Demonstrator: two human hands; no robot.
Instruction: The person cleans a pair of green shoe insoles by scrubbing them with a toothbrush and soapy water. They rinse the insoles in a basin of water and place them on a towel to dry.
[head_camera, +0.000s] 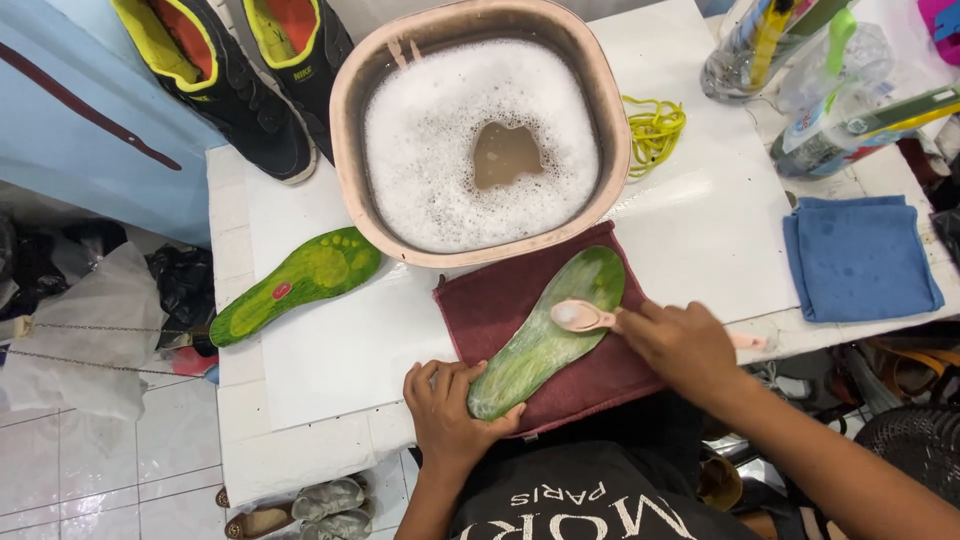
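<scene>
Left hand pins the green insole's heel on the red towel; right hand grips a pink brush. Insole looks bendy, probably slippery with soap

Bright even daylight, soft shadows; glare on white table; slight wide-angle bending at edges; sharp focus.

Right hand brush on insole; left hand steadies.
</scene>
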